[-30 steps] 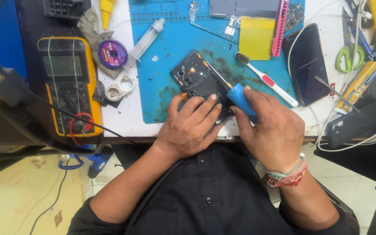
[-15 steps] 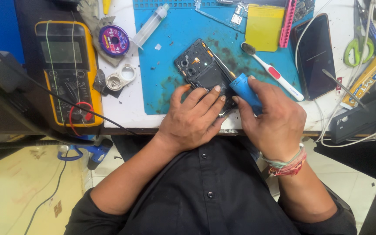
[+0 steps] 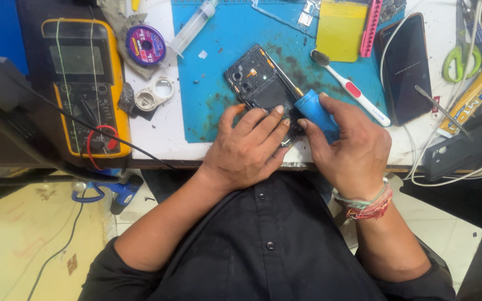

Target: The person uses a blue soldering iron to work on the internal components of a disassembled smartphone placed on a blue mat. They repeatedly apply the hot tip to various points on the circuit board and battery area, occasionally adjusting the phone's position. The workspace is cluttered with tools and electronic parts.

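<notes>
Blue rubber matting [image 3: 218, 83] covers the bench under my hands, stained dark just beyond my fingers. My left hand [image 3: 249, 146] lies flat with fingers spread over the near end of an opened smartphone [image 3: 260, 86], pressing it onto the mat; its back cover is off, and the camera cutouts and black inner frame show beyond my fingertips. My right hand [image 3: 350, 146] is curled around the blue handle of a screwdriver [image 3: 314, 113], pinched between thumb and fingers, with the shaft slanting onto the phone's right edge. The tip is too fine for me to tell exactly where it touches.

Just beyond my right hand a white toothbrush [image 3: 350, 89] with a red patch lies on the mat, and past it a second phone [image 3: 405, 67] rests screen up with a white cable beside it. A yellow card [image 3: 340, 30] sits farther off. Well to the left of my left hand is a yellow multimeter [image 3: 85, 83], with a purple spool [image 3: 145, 45] and a clear syringe [image 3: 193, 27] between it and the mat. Green-handled scissors [image 3: 458, 61] lie far right.
</notes>
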